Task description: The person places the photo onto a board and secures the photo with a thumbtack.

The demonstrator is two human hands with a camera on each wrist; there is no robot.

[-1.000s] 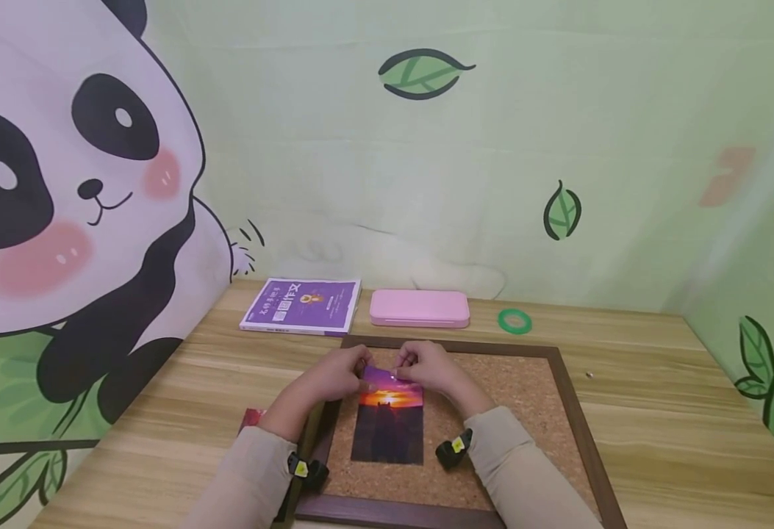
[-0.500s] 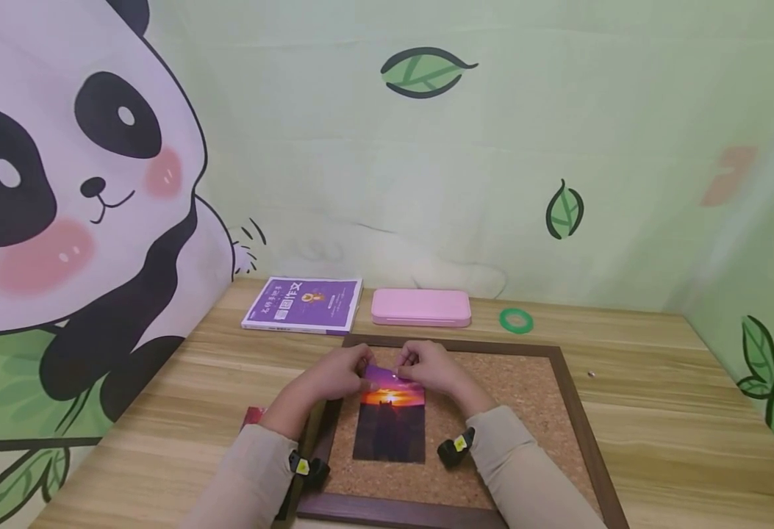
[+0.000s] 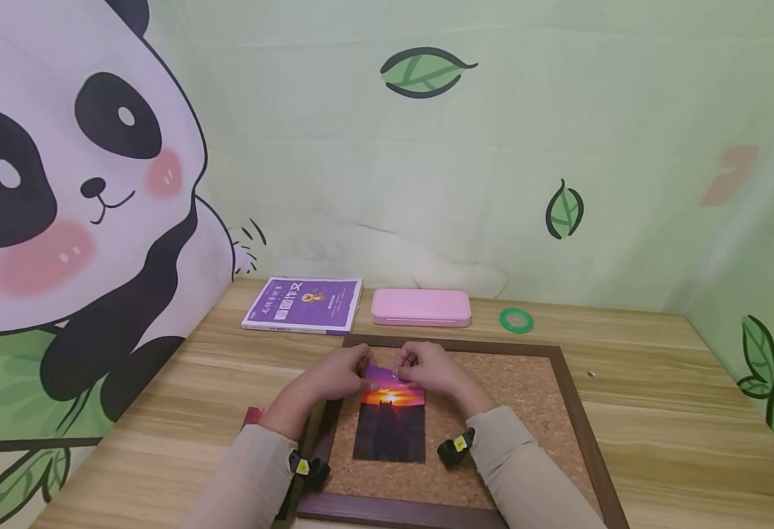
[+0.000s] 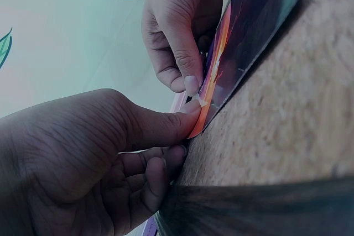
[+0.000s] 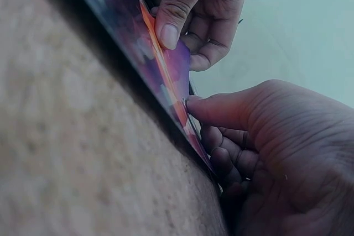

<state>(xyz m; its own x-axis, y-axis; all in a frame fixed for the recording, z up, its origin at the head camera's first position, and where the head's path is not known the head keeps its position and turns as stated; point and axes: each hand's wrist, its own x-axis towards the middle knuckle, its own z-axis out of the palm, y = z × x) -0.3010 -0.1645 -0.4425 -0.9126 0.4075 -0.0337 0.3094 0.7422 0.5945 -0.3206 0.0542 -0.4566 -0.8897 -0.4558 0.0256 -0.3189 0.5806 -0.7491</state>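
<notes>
A sunset photo point(image 3: 389, 433) lies over the left part of a brown-framed corkboard point(image 3: 499, 400). My left hand point(image 3: 339, 373) pinches its upper left edge, thumb on the printed face. On the upper right edge, my right hand point(image 3: 434, 369) holds the photo with the thumb in front and fingers curled behind. A tiny shiny spot point(image 3: 395, 376) shows at the right thumb tip; I cannot tell what it is. In the left wrist view the photo point(image 4: 243, 42) stands tilted close over the cork. The right wrist view shows both thumbs near its orange band.
Behind the board lie a purple book point(image 3: 303, 305), a pink case point(image 3: 420, 307) and a green tape ring point(image 3: 515, 320). A small shiny object point(image 3: 591, 374) sits on the table to the right. Something red point(image 3: 254, 416) peeks out beside the left forearm.
Hardly anything differs. The whole head view has shifted slightly; both hands keep their hold on the photo's upper edge.
</notes>
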